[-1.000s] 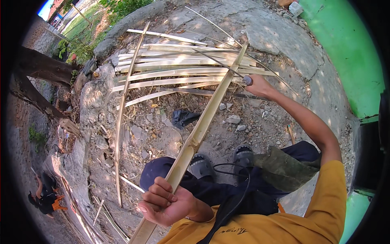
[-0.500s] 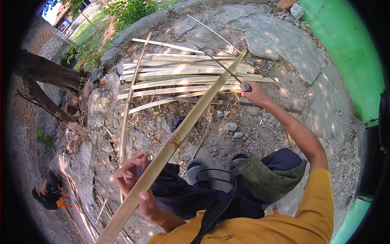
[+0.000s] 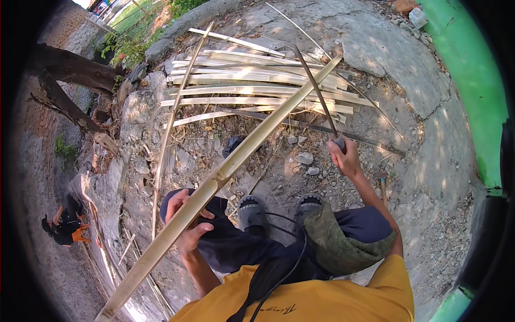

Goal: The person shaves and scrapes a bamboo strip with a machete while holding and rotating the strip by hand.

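A long split bamboo piece [image 3: 219,180], its hollow inner side facing up, slants across the view from lower left to upper right. My left hand [image 3: 189,222] cradles it from beneath near its lower part, fingers round the far side and thumb on the near side. In my right hand [image 3: 346,158] is a long, narrow, dark-bladed machete [image 3: 316,88], gripped by its handle. The blade points up and away, crossing the bamboo near its far end. Whether blade and bamboo touch, I cannot tell.
Several split bamboo strips [image 3: 236,91] lie in a pile on the ground ahead. A thin pole [image 3: 170,121] crosses their left end. Tree trunks [image 3: 80,72] stand at left, a green wall [image 3: 466,80] at right. A person [image 3: 65,220] sits far left near an orange chair [image 3: 80,234].
My right hand has come nearer and swung the machete more upright. The left hand has moved slightly up, its fingers closer round the bamboo. The view has shifted a little.
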A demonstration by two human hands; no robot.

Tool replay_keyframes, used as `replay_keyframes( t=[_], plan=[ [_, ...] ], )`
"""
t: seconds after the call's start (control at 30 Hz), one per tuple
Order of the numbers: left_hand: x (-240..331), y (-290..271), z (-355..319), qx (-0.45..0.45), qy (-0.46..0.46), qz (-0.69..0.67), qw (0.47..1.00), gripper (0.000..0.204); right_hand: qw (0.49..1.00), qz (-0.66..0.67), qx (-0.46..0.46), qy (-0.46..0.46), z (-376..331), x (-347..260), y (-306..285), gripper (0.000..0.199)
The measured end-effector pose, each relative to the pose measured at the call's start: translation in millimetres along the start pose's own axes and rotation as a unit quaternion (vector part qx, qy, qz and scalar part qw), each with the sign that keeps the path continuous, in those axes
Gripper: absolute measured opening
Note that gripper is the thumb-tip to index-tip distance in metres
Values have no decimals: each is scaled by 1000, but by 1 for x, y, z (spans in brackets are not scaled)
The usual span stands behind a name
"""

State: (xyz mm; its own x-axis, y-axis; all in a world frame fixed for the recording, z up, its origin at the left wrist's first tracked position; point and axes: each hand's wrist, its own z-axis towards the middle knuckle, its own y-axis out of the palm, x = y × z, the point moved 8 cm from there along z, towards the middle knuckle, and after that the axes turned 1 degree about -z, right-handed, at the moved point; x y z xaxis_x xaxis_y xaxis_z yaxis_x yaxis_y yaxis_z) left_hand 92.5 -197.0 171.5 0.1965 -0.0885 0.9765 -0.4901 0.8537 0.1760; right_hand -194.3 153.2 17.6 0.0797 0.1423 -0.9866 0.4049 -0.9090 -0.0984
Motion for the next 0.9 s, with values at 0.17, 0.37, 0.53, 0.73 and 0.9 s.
replay_keyframes(
  t=[0.17, 0.37, 0.53, 0.73, 0.9],
  plan=[
    [-35, 18, 18, -19, 131, -73, 989, 92, 992, -91, -1, -91, -8, -6, 21, 37],
    [19, 82, 50, -196, 238, 70, 949, 79, 990, -75, -76, -89, -16, -39, 45, 40],
    [12, 107, 52, -237, 267, -36, 934, 65, 982, -104, -113, -114, -19, -56, 59, 41],
    [22, 129, 43, -273, 262, -38, 925, 34, 958, -175, -163, -161, -21, -86, 61, 40],
    [21, 134, 38, -166, 270, -20, 948, 32, 933, -218, -202, -203, -37, -111, 76, 28]
  ],
)
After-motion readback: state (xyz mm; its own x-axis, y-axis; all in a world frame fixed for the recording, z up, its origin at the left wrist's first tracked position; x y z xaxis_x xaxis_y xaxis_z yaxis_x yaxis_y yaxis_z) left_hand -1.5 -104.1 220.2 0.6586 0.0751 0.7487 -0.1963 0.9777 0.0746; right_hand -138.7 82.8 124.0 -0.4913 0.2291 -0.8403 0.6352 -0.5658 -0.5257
